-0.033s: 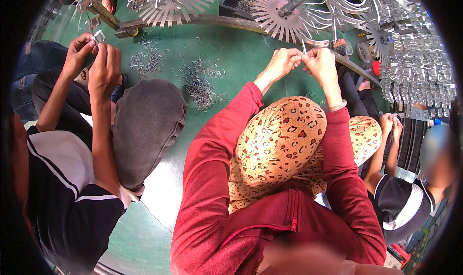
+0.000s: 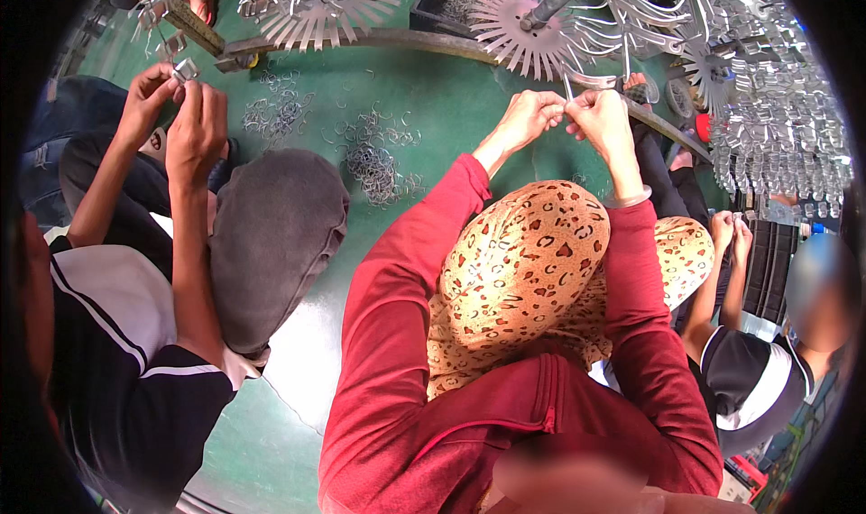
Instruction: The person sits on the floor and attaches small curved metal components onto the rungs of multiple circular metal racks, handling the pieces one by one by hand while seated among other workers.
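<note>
Nearest, in the lower middle of the frame, there are the red sleeves [image 2: 383,307] and a knee in spotted cloth [image 2: 528,257]. Beyond it, in the upper middle, the left hand [image 2: 529,119] and the right hand [image 2: 600,119] meet closely. The right fingers pinch the lower end of a thin metal strip [image 2: 567,84], just below a slotted disc [image 2: 519,27]; the left fingers are closed narrow beside it – whether they also hold it, I cannot tell. Left of the hands, on the green floor [image 2: 474,90], lies a pile of small metal hooks [image 2: 372,169]. At the left side, a co-worker [image 2: 135,361] holds a small metal clip [image 2: 185,69]. Farther, at the top, a black tray [image 2: 436,22] contains small pieces – and shiny parts [image 2: 776,108] hang in the upper right.
</note>
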Demonstrator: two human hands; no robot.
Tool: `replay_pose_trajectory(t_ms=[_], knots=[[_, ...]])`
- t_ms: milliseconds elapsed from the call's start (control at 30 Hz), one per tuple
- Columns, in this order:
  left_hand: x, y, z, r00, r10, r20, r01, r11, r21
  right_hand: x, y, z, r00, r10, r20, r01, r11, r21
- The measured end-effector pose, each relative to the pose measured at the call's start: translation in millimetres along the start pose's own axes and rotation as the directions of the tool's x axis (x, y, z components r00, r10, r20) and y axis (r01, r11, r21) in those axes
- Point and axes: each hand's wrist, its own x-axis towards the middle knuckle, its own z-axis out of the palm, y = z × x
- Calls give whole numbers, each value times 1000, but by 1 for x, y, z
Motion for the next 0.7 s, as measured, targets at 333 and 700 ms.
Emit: replay_pose_trajectory(t_ms=[333, 700], knots=[[0, -36, -15, 961, -250, 115, 273, 820, -503, 12, 11, -6, 991, -134, 31, 133, 990, 37], [52, -32, -53, 937, -324, 128, 307, 592, -745, 49, 0, -1, 985, -161, -57, 161, 987, -4]])
